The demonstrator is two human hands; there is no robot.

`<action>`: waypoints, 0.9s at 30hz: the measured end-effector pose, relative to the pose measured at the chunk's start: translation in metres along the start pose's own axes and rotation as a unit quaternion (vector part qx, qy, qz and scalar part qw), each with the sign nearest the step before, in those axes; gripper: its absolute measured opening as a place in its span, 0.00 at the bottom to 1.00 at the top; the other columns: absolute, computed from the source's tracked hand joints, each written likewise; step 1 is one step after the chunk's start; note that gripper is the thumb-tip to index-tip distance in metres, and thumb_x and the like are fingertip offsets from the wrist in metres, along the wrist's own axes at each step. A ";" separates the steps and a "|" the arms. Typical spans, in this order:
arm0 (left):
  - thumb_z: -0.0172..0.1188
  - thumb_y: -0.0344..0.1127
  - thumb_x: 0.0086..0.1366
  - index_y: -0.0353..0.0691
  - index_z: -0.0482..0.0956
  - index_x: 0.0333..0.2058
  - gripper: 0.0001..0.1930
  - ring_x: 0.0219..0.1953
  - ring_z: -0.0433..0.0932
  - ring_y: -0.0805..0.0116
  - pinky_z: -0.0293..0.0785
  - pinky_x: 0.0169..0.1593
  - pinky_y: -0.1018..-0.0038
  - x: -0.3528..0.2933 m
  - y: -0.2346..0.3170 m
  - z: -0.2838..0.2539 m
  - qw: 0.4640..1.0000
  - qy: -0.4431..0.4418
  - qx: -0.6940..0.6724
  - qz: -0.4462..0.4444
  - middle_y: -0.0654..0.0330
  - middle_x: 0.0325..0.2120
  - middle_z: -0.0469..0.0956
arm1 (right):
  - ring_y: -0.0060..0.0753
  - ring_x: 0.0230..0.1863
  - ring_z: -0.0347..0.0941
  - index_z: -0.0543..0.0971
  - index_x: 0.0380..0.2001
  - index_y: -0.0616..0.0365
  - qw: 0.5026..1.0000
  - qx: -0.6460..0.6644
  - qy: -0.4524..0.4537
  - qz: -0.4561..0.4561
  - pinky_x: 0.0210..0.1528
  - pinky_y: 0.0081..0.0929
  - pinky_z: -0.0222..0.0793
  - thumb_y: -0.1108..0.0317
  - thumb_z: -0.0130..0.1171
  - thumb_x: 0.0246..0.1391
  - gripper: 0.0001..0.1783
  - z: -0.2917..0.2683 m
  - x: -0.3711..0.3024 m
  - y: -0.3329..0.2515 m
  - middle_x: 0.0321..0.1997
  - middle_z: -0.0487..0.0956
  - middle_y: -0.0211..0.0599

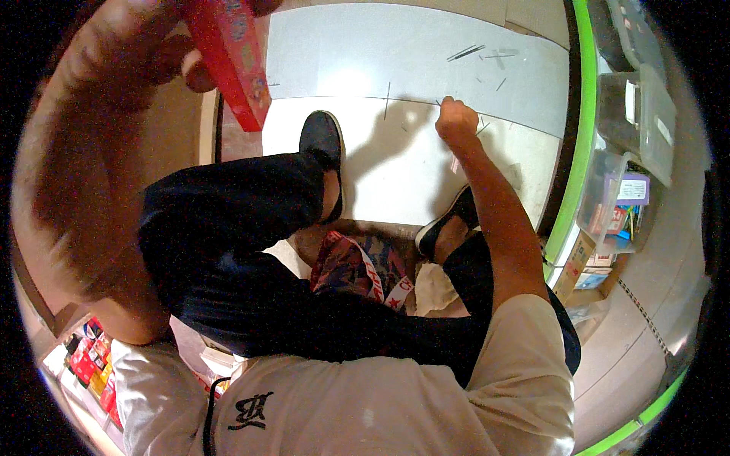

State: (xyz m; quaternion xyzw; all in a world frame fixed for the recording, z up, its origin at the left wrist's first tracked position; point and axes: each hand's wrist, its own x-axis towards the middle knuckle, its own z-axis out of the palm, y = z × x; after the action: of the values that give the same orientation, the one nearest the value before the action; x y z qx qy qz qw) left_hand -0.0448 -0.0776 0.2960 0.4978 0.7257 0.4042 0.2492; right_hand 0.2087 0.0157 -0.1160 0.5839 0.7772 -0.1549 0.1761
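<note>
Red box (232, 68) in left hand (152, 49)

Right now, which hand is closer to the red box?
Left: the left hand holds the red box; the right hand is well apart, off to its right.

up at top left, large and blurred, the left hand (144, 57) has a long red box (230, 64) in its grip, one end pointing down over the floor! across to the right, the right hand (458, 123) is balled, fingers curled over the white and grey floor (380, 171), and whether anything sits inside, can't tell. thin dark sticks (466, 52) lie scattered near it. a black left shoe (321, 140) is planted flat, a patterned bag (346, 262) slumps between the legs in dark trousers (228, 205), and clear plastic bins (617, 99) line the right side.
</note>
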 end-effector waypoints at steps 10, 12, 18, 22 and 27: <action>0.61 0.34 0.59 0.37 0.77 0.43 0.14 0.41 0.78 0.69 0.72 0.43 0.77 -0.002 0.009 0.019 0.970 -0.149 -0.190 0.038 0.56 0.40 0.79 | 0.53 0.38 0.76 0.78 0.24 0.60 0.976 0.201 0.083 0.024 0.40 0.44 0.72 0.64 0.53 0.43 0.10 -0.087 -0.001 0.036 0.33 0.79 0.51; 0.61 0.32 0.59 0.35 0.76 0.43 0.13 0.39 0.77 0.70 0.73 0.41 0.75 -0.003 0.006 0.025 0.958 -0.175 -0.214 0.080 0.58 0.38 0.80 | 0.43 0.27 0.76 0.78 0.22 0.61 0.952 0.276 0.128 -0.005 0.30 0.38 0.71 0.61 0.54 0.47 0.13 -0.120 0.002 0.045 0.24 0.78 0.45; 0.60 0.30 0.60 0.35 0.75 0.41 0.11 0.37 0.75 0.74 0.73 0.40 0.75 -0.007 0.015 0.040 0.932 -0.264 -0.213 0.126 0.61 0.36 0.77 | 0.19 0.19 0.69 0.77 0.27 0.61 0.846 0.525 0.099 -0.005 0.21 0.19 0.67 0.64 0.59 0.53 0.10 -0.306 -0.085 0.039 0.24 0.76 0.31; 0.60 0.31 0.59 0.36 0.76 0.41 0.11 0.38 0.75 0.73 0.73 0.41 0.75 -0.015 0.022 0.041 0.921 -0.275 -0.222 0.162 0.61 0.37 0.77 | 0.23 0.23 0.73 0.78 0.35 0.66 0.784 0.575 0.216 -0.092 0.24 0.20 0.70 0.65 0.59 0.53 0.13 -0.383 -0.202 0.013 0.28 0.78 0.36; 0.62 0.33 0.57 0.37 0.76 0.40 0.12 0.40 0.75 0.72 0.71 0.42 0.73 -0.028 0.026 0.044 0.911 -0.283 -0.208 0.214 0.61 0.39 0.78 | 0.23 0.20 0.69 0.76 0.37 0.66 0.693 0.637 0.329 -0.080 0.20 0.20 0.64 0.68 0.58 0.54 0.12 -0.387 -0.300 -0.015 0.28 0.77 0.39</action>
State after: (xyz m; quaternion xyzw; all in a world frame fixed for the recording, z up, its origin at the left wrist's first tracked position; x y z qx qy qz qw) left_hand 0.0131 -0.0836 0.2925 0.6715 0.4002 0.4319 0.4498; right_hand 0.2356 -0.0712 0.3652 0.5054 0.5445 -0.4240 -0.5180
